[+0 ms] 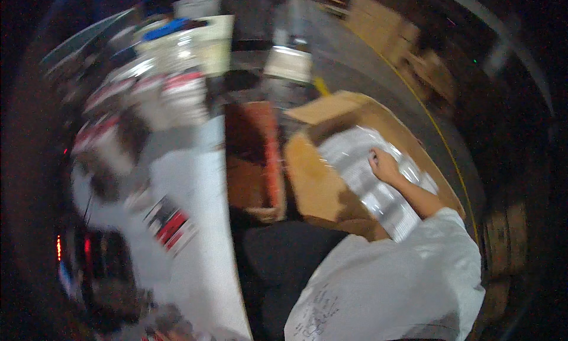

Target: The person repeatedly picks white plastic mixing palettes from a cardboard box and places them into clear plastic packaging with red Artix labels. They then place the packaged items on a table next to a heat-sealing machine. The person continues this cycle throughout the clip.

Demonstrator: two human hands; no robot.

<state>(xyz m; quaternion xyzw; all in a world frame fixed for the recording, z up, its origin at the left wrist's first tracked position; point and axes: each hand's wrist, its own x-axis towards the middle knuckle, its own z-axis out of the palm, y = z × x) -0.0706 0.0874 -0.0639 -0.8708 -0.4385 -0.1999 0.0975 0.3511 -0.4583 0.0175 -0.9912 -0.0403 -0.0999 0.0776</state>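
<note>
Cardboard dominates the scene: an open cardboard box [319,187] sits on the floor to the right of the white table [195,222], and your right hand [384,166] reaches down into it. Your hand rests, fingers curled, on top of a clear plastic bag of printed white sheets [367,175] that lies slantwise inside the box; motion blur keeps you from telling whether the fingers actually pinch the plastic or only press on it. Your forearm runs back from the box to a white sleeve [414,270] at the lower right.

Your left hand does not show anywhere in the view.

Just left of the box, between it and the table's edge, stands a second, narrower carton with a reddish rim [260,157]. On the table, beyond the box's left side, a small red, black and white packet [171,222] lies on the bare top, and a blurred cluster of similar packets [148,98] crowds the far end. Behind the box, more cardboard cartons [390,33] are stacked along a yellow floor line [438,128].
</note>
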